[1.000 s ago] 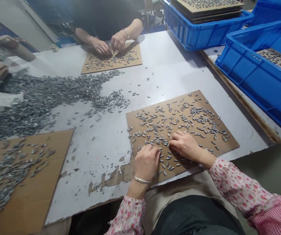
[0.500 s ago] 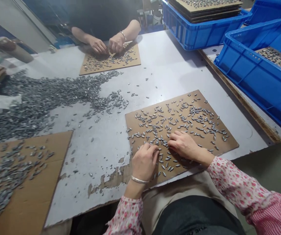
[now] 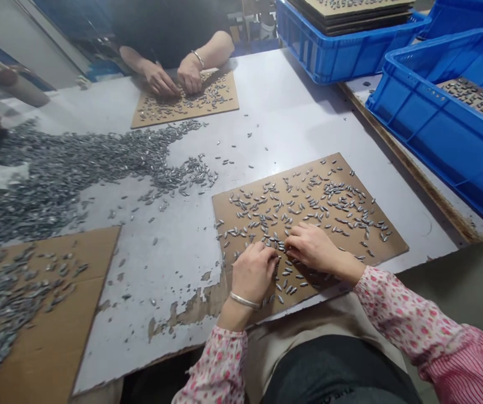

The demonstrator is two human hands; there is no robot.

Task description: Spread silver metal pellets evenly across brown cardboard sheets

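Note:
A brown cardboard sheet (image 3: pixel 384 248) lies in front of me, strewn with small grey metal pieces (image 3: pixel 337 189), pointed at both ends like spindles. Over its near left part is my left hand (image 3: pixel 252 273), with a metal bangle at the wrist. Its thumb and forefinger are pinched together, and a grey piece shows at their tips. Just to the right, my right hand (image 3: pixel 312 247) reaches low over the sheet, fingers bent and closed near a cluster of pieces. What its fingertips hold, if anything, is hidden. The two hands' fingertips almost meet.
A large heap of grey pieces (image 3: pixel 98 160) covers the left of the white table (image 3: pixel 174 235). Another cardboard sheet (image 3: pixel 77 314) with pieces is near left. Across the table, a person's hands (image 3: pixel 190 76) work over a third sheet (image 3: pixel 228 104). Blue crates (image 3: pixel 439 129) stand at right.
The view has shifted slightly. My left hand has moved a little to the right, bringing its fingertips closer to my right hand. The other person's hands have moved slightly.

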